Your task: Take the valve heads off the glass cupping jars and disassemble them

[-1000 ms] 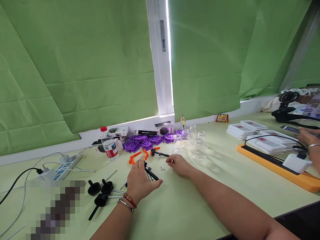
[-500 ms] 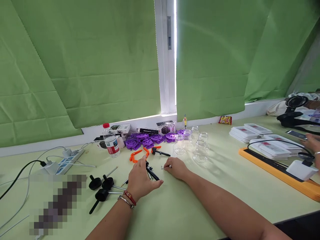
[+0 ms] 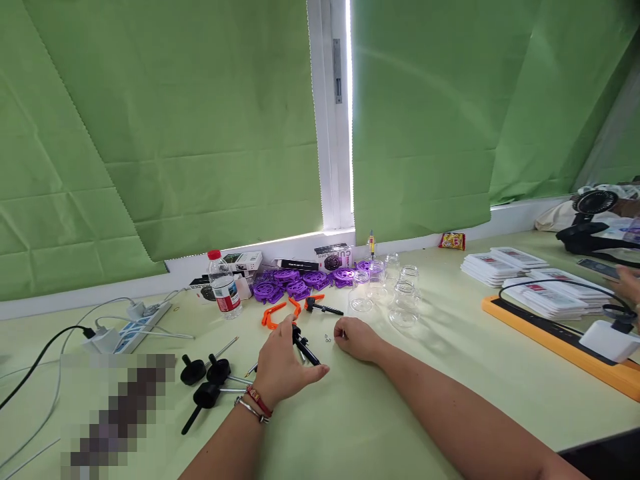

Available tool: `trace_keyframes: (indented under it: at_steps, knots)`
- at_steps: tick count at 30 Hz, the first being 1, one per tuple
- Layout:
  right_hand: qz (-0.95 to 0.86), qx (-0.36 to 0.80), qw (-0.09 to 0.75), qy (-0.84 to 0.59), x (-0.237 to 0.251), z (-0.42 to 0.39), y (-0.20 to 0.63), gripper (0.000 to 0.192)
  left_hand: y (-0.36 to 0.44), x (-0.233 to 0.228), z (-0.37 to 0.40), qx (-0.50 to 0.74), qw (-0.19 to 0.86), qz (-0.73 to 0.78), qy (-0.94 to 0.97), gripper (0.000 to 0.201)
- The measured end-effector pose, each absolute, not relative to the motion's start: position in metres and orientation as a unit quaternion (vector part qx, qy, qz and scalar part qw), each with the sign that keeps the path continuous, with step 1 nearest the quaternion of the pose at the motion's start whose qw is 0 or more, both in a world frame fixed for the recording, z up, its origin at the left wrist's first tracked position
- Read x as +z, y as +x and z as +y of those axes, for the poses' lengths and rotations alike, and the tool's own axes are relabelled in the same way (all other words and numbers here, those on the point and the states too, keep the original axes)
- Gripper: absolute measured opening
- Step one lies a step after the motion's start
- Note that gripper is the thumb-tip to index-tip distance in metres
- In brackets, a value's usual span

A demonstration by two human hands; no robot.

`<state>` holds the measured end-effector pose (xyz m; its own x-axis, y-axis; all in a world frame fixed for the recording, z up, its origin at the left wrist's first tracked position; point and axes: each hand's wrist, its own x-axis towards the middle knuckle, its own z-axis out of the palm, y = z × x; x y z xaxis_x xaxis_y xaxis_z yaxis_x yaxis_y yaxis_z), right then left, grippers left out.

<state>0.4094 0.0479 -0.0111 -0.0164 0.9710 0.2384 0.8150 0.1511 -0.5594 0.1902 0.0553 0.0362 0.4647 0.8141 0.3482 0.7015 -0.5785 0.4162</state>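
Note:
My left hand (image 3: 281, 370) rests with fingers and thumb spread around a black rod-like part (image 3: 306, 350) on the table; the palm hides some of what lies there. To its right, my right hand (image 3: 357, 339) is on the table with its fingers curled together, and whatever they pinch is hidden. Beside those fingertips lie several tiny shiny pieces (image 3: 327, 338), too small to name. Beyond the hands are another black part with a rod (image 3: 324, 307) and orange plastic pieces (image 3: 273, 316). Left of my left wrist lie black knob-shaped parts (image 3: 206, 395) with metal rods.
Several purple plastic parts (image 3: 299, 288) are piled at the back, near a red-capped water bottle (image 3: 227, 293). Clear glass jars (image 3: 404, 308) stand right of them. A power strip (image 3: 143, 328) with cables lies left, white card stacks (image 3: 543, 297) and an orange bar (image 3: 520, 327) right. Another person's hand (image 3: 629, 283) holds a phone.
My right hand has drawn a little to the right, away from the tiny shiny pieces, which now show more fully. My left hand keeps its pose.

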Motion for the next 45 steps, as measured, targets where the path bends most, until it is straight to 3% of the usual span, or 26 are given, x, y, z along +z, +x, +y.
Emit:
trace_keyframes:
  at_steps: [7, 12, 17, 21, 31, 38, 45]
  knots:
    - [-0.615, 0.337, 0.483, -0.524, 0.001, 0.035, 0.394, 0.009, 0.191, 0.037, 0.054, 0.249, 0.121, 0.43, 0.859, 0.103]
    - [-0.602, 0.453, 0.478, -0.452, 0.014, 0.018, 0.377, 0.018, 0.19, 0.036, 0.055, 0.242, 0.14, 0.415, 0.866, 0.106]
    - [-0.614, 0.459, 0.459, -0.449, 0.018, 0.011, 0.369, 0.018, 0.188, 0.035, 0.056, 0.232, 0.162, 0.405, 0.87, 0.107]
    - [-0.653, 0.408, 0.453, -0.449, 0.022, 0.006, 0.368, 0.014, 0.187, 0.035, 0.056, 0.224, 0.177, 0.398, 0.872, 0.107]
    - [-0.847, 0.058, 0.307, -0.429, 0.028, 0.003, 0.371, 0.023, 0.185, 0.04, 0.054, 0.208, 0.199, 0.366, 0.885, 0.107]
    - [-0.872, -0.124, 0.286, -0.379, 0.017, 0.009, 0.371, 0.023, 0.184, 0.043, 0.054, 0.187, 0.239, 0.363, 0.881, 0.108]
    - [-0.877, -0.188, 0.275, -0.346, 0.013, 0.012, 0.37, 0.02, 0.183, 0.04, 0.055, 0.183, 0.244, 0.353, 0.884, 0.107]
